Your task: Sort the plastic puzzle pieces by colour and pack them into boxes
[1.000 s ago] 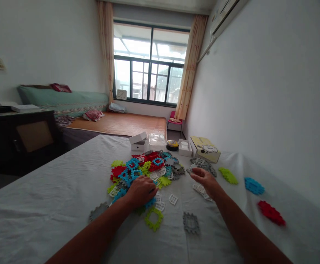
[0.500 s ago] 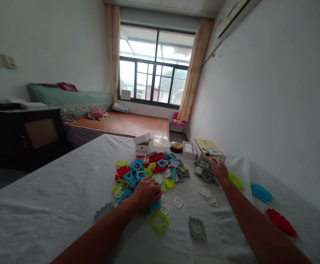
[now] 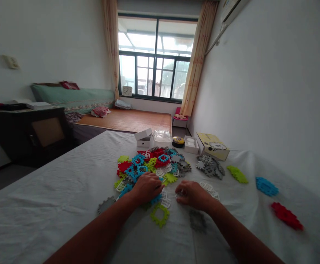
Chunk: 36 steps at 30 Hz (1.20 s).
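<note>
Curled over the near edge of a mixed pile of interlocking toothed plastic pieces (image 3: 138, 169), my left hand (image 3: 148, 187) is closed, and what its fingers hold is hidden. My right hand (image 3: 193, 195) is low over the cloth to the right of the pile. Its fingers close on a small white lattice piece (image 3: 178, 194), mostly covered by them. Between the hands lies another white lattice piece (image 3: 166, 202), and nearer me a lime-green toothed frame (image 3: 160, 215). Several white lattice pieces (image 3: 208, 187) show behind my right wrist. A grey toothed piece (image 3: 197, 221) lies beside my right forearm.
Right of the pile sit a grey stack (image 3: 209, 167), a lime-green stack (image 3: 237, 174), a blue stack (image 3: 267, 186) and a red stack (image 3: 286, 216). Along the far edge stand a yellow box (image 3: 212, 146), white boxes (image 3: 142, 142), a clear container (image 3: 162, 136) and a round tin (image 3: 178, 142).
My right hand has moved from the grey stack back toward me and left, onto the white lattice piece. My left hand stays at the pile. The camera view has shifted slightly.
</note>
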Tool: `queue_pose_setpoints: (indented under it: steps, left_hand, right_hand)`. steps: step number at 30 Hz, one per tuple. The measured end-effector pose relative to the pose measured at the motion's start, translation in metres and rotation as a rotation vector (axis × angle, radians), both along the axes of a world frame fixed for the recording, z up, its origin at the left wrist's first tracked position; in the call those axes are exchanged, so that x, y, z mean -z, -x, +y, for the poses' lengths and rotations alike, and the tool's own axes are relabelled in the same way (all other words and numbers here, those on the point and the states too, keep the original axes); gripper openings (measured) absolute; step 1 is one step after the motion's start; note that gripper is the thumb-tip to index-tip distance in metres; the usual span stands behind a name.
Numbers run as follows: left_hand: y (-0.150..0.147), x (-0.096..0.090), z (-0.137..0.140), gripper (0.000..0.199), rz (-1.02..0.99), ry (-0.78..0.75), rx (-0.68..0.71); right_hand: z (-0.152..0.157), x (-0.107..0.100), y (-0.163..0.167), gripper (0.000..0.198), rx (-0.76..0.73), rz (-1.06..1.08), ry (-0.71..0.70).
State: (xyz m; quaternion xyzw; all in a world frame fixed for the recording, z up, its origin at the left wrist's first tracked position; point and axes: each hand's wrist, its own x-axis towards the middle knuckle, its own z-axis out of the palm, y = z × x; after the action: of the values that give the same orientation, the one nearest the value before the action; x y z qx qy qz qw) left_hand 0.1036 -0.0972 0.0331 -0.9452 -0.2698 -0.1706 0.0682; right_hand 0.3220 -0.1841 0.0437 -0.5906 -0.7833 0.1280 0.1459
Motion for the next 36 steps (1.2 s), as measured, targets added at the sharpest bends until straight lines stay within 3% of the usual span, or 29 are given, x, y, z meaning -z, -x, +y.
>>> queue_pose_setpoints:
  steps: [4,9,11,13,16,20,22,26,32,36]
  left_hand:
    - [0.0,-0.001,0.001,0.035,0.004,-0.005,0.003]
    - [-0.001,-0.002,0.0,0.034,-0.016,0.004,0.004]
    - [-0.001,-0.003,-0.001,0.035,-0.011,0.012,-0.001]
    - [-0.001,-0.004,-0.002,0.035,-0.001,0.015,-0.013]
    - [-0.001,-0.005,-0.002,0.036,0.009,0.019,-0.042]
    - [0.001,-0.003,0.0,0.036,0.005,0.016,-0.059]
    - [0.001,-0.001,0.001,0.036,-0.003,0.01,-0.058]
    - [0.001,0.0,0.001,0.035,-0.009,0.001,-0.068]
    - [0.001,0.0,0.001,0.036,-0.016,0.008,-0.055]
    - [0.001,0.002,0.001,0.036,-0.037,0.02,-0.049]
  right_hand:
    - [-0.002,0.001,-0.003,0.02,0.014,-0.123,-0.142]
    - [0.004,0.002,-0.051,0.021,0.328,-0.148,-0.15]
    - [0.008,0.003,-0.071,0.019,0.378,-0.168,-0.149]
    - [0.009,0.005,-0.077,0.02,0.338,-0.159,-0.227]
    - [0.006,0.008,-0.052,0.024,0.135,-0.033,-0.316]
    - [-0.007,0.01,0.005,0.032,-0.231,0.063,-0.195]
    - [-0.011,0.012,0.023,0.04,-0.316,0.012,-0.156]
    - [-0.011,0.013,0.027,0.043,-0.324,-0.077,-0.139]
    - [-0.011,0.009,0.018,0.023,-0.256,-0.158,-0.187]
    - [-0.011,0.012,0.026,0.035,-0.199,-0.191,-0.197]
